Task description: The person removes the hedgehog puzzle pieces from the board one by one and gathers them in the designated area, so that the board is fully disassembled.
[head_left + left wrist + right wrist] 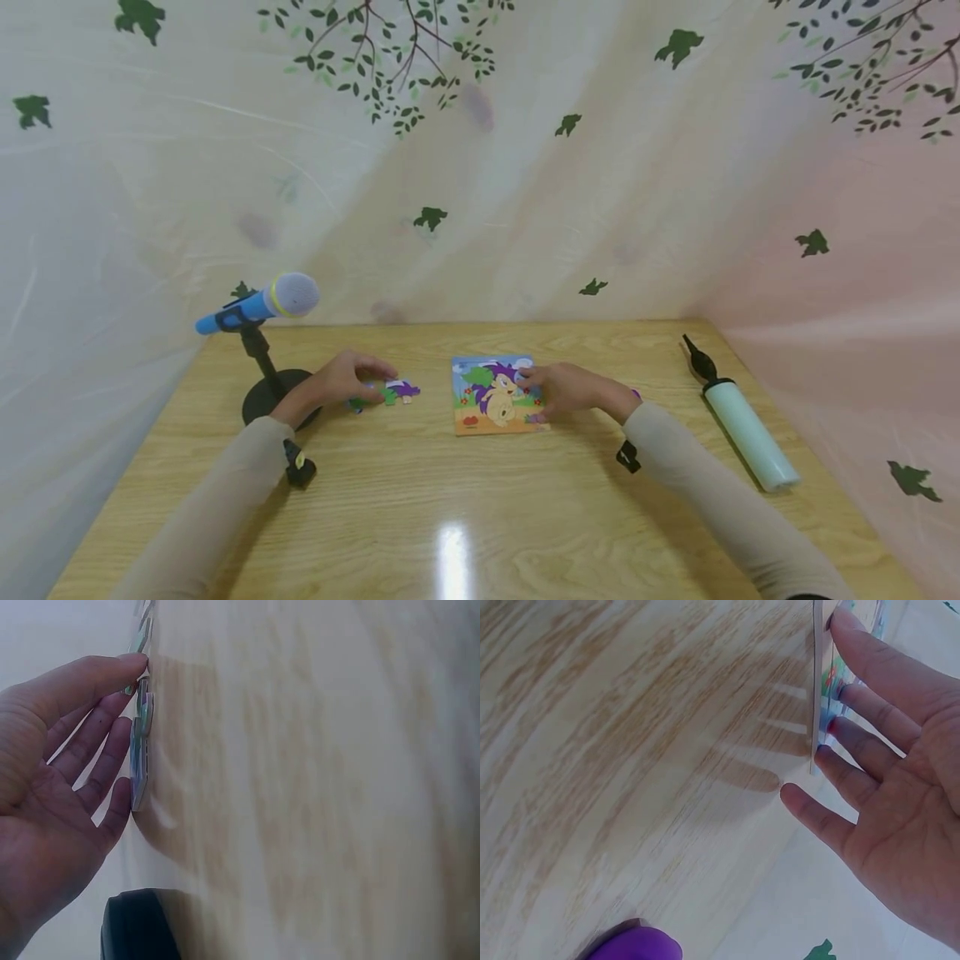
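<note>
My left hand (345, 380) is over a small group of jigsaw pieces (403, 389) in purple, green and white, left of centre on the table. In the left wrist view, the fingers (105, 746) are loosely bent with the tips at the pieces (140, 761), which overlap one another. Right of them lies a square picture puzzle (497, 408) showing a purple-haired cartoon hedgehog. My right hand (573, 388) reaches over its right edge. Seen from the right wrist, the spread fingers (866, 746) touch the puzzle's face and side, and the little finger extends past the edge.
A blue toy microphone (255, 307) on a black round-based stand (262, 398) stands left, right behind my left hand. At the right lies a pale green hand pump (750, 433) with a black nozzle. A purple object (636, 945) sits near my right wrist. A leaf-patterned curtain (495, 250) hangs behind the table.
</note>
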The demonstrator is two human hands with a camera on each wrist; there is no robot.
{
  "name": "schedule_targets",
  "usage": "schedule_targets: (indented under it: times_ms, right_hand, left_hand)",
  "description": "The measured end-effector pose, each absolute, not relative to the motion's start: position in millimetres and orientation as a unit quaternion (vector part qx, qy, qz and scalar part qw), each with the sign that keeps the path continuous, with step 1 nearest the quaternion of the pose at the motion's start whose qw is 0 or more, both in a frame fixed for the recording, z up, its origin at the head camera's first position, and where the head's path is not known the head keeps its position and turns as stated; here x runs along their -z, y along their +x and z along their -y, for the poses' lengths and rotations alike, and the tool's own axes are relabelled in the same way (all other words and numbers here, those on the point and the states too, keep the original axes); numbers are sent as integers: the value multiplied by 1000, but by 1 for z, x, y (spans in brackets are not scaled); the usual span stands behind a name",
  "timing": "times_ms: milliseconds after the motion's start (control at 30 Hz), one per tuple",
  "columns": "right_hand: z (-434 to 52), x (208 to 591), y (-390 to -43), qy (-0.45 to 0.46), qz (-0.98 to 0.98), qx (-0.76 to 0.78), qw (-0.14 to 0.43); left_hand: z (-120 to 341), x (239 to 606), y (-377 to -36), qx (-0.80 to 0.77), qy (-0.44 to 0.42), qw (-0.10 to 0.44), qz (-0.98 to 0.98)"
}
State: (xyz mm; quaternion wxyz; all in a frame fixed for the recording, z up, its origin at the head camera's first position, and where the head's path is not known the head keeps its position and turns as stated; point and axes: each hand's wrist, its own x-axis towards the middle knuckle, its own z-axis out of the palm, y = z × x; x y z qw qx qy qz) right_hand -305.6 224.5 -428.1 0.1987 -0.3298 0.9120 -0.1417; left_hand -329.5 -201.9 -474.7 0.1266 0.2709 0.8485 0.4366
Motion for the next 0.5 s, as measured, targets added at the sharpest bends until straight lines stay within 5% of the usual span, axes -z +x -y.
schedule_targets:
  times_ms: [500]
  right_hand:
    - [-232,430,-307,-348,-904,152,196]
  left_hand:
    - [204,476,-330,-460,285,132,-830]
